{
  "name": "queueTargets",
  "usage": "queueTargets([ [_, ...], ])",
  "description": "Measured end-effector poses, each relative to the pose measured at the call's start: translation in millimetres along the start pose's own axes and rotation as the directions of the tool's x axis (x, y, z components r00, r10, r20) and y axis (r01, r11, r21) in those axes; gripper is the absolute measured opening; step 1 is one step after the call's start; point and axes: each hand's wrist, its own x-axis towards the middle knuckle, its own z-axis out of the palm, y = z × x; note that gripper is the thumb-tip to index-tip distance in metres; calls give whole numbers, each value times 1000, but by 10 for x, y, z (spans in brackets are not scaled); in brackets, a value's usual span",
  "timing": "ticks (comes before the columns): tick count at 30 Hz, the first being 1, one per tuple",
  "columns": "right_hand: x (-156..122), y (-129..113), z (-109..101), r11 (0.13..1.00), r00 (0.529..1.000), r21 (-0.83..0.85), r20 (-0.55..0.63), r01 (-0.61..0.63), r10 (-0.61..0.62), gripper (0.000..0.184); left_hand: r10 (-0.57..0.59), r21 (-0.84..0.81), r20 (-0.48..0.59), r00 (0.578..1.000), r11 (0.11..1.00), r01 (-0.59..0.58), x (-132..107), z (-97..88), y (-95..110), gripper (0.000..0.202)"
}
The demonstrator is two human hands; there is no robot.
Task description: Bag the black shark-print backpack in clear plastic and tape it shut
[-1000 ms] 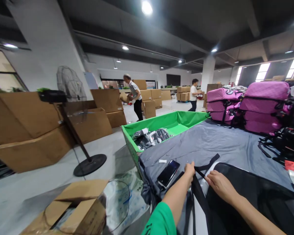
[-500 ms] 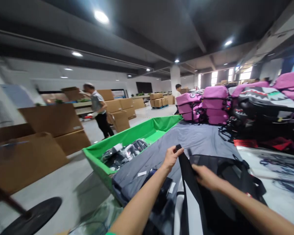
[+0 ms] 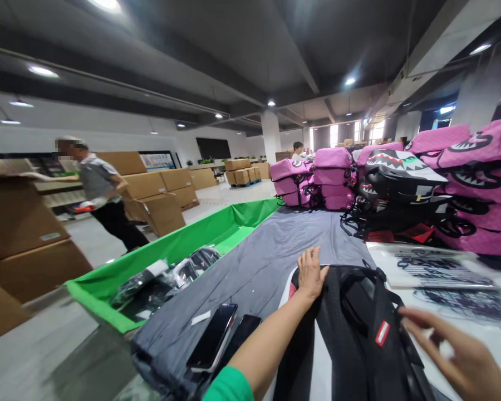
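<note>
A black backpack (image 3: 359,340) with a white side panel lies before me, its shoulder straps facing up and a small red label (image 3: 382,333) on one strap. My left hand (image 3: 311,275) rests on its top left corner, fingers stretched over the edge and thumb apart. At the right side of the bag is my right hand (image 3: 455,342), slightly blurred, its fingers apart and their tips close to a strap. Whether those fingertips touch the strap I cannot tell. Two dark phones, one of them a glossy phone (image 3: 212,337), lie left of the backpack.
Grey cloth (image 3: 267,262) covers the table. On its left runs a green bin (image 3: 104,284) with plastic-wrapped goods. Pink backpacks (image 3: 332,178) are stacked at the back right, near clear plastic bags (image 3: 438,267). Beyond the bin, a person (image 3: 102,189) stands among cardboard boxes (image 3: 25,217).
Both hands have let go of the bag's black-and-white edge. The backpack now lies flatter, strap side up. My right hand moved right, and the view has turned right.
</note>
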Motion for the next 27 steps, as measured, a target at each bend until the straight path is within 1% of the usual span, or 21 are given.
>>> queueTargets([
  [1, 201, 106, -74, 999, 995, 18, -80, -51, 52, 45, 69, 30, 36, 997, 997, -70, 26, 6, 162, 44],
  [2, 431, 213, -105, 990, 974, 32, -178, -136, 139, 45, 133, 29, 85, 988, 990, -136, 47, 47, 334, 36],
  [3, 671, 312, -90, 979, 957, 62, -205, -196, 204, 43, 174, 3, 140, 975, 984, -176, 62, 126, 506, 28],
  [4, 901, 396, -32, 972, 955, 75, -186, -222, 232, 40, 191, -18, 198, 961, 981, -191, 71, 237, 668, 24],
  [5, 1103, 461, 59, 968, 958, 91, -152, -232, 244, 36, 179, -23, 247, 952, 984, -178, 79, 369, 810, 26],
  [6, 1264, 506, 169, 967, 964, 109, -109, -231, 243, 31, 133, -22, 281, 950, 991, -133, 89, 508, 926, 31],
  [7, 1379, 535, 285, 968, 972, 130, -64, -215, 225, 27, 67, -24, 301, 951, 998, -62, 106, 638, 1012, 35],
  [8, 1451, 553, 393, 968, 979, 152, -24, -199, 205, 24, -10, -32, 310, 951, 999, 21, 129, 746, 1067, 34],
  [9, 1487, 565, 483, 967, 982, 174, 7, -185, 187, 23, -81, -47, 308, 948, 994, 101, 157, 824, 1094, 30],
  [11, 1491, 578, 597, 962, 984, 210, 47, -175, 169, 24, -164, -97, 295, 941, 975, 201, 210, 881, 1082, 14],
  [12, 1477, 578, 622, 957, 983, 223, 57, -184, 175, 25, -172, -120, 302, 938, 969, 217, 226, 866, 1056, 9],
  [13, 1463, 569, 631, 952, 980, 233, 64, -197, 188, 27, -168, -141, 315, 934, 965, 221, 233, 830, 1028, 13],
  [14, 1452, 549, 628, 946, 977, 245, 72, -212, 200, 30, -164, -168, 329, 930, 959, 229, 232, 780, 1003, 22],
  [16, 1442, 464, 597, 931, 970, 275, 94, -242, 224, 36, -165, -233, 346, 924, 939, 255, 213, 656, 982, 35],
  [17, 1443, 392, 569, 922, 967, 292, 108, -254, 232, 40, -170, -272, 347, 922, 923, 273, 205, 584, 990, 37],
  [19, 1455, 187, 475, 901, 961, 339, 143, -271, 235, 53, -181, -371, 342, 922, 875, 310, 208, 410, 1045, 29],
  [22, 1486, -268, 223, 857, 958, 440, 217, -267, 187, 72, -150, -532, 354, 923, 780, 330, 252, 44, 1213, 11],
  [23, 1496, -449, 112, 842, 958, 474, 242, -255, 154, 76, -120, -582, 365, 923, 745, 327, 259, -102, 1285, 11],
  [25, 1501, -829, -132, 819, 959, 533, 274, -212, 70, 78, -34, -690, 376, 926, 656, 305, 231, -402, 1439, 21],
  [26, 1491, -1020, -255, 810, 960, 556, 277, -186, 30, 76, 8, -739, 355, 935, 614, 275, 194, -545, 1515, 25],
  [27, 1472, -1207, -373, 805, 962, 574, 273, -153, -11, 74, 39, -776, 308, 951, 589, 227, 141, -679, 1585, 29],
])
